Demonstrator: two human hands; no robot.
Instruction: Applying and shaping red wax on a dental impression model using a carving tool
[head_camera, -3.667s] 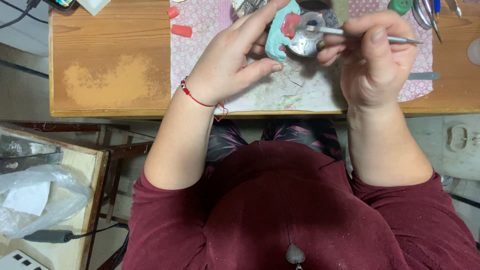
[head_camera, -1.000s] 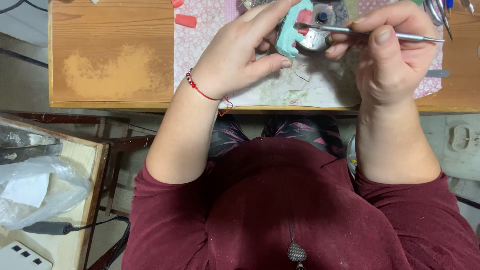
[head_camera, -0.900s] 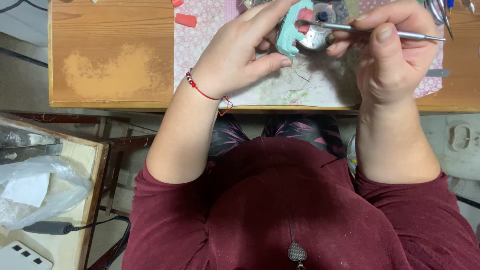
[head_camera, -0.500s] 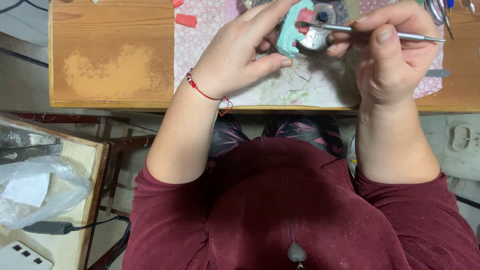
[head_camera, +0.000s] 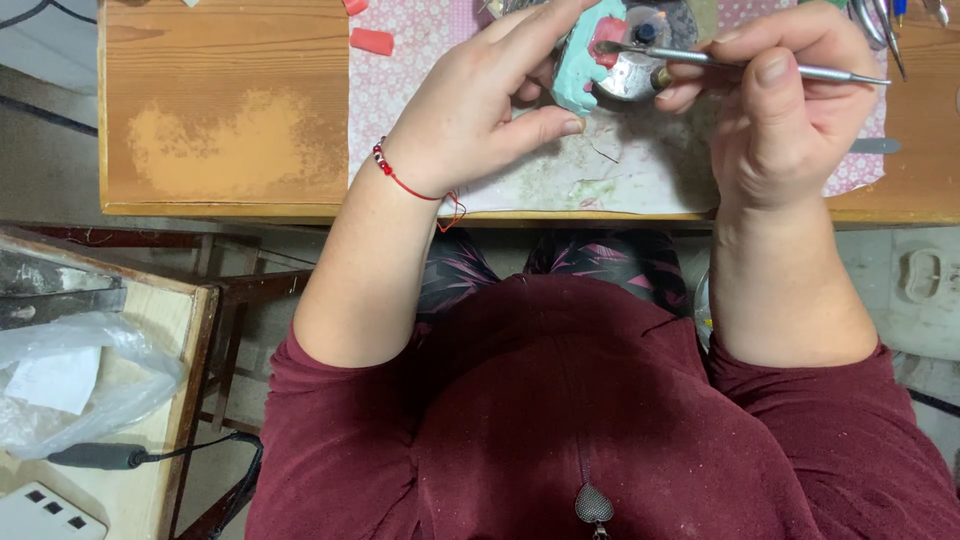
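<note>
My left hand (head_camera: 480, 105) grips a teal-green cast (head_camera: 580, 62) with a red wax patch (head_camera: 610, 52), holding it above the patterned cloth (head_camera: 620, 170) on the wooden table (head_camera: 230, 110). My right hand (head_camera: 790, 110) holds a thin metal instrument (head_camera: 760, 66) like a pen. Its tip touches the red patch on the cast. A round metal piece (head_camera: 632, 78) sits under the cast between both hands. A red string bracelet (head_camera: 400, 178) circles my left wrist.
Two small red wax pieces (head_camera: 372, 40) lie on the cloth at the upper left. Metal tools (head_camera: 880, 20) rest at the table's top right. A side table (head_camera: 150, 330) at the left carries a clear plastic bag (head_camera: 80, 380) and a black cable (head_camera: 120, 455).
Both hands stay in nearly the same place; the instrument tip shifts slightly over the red patch on the cast.
</note>
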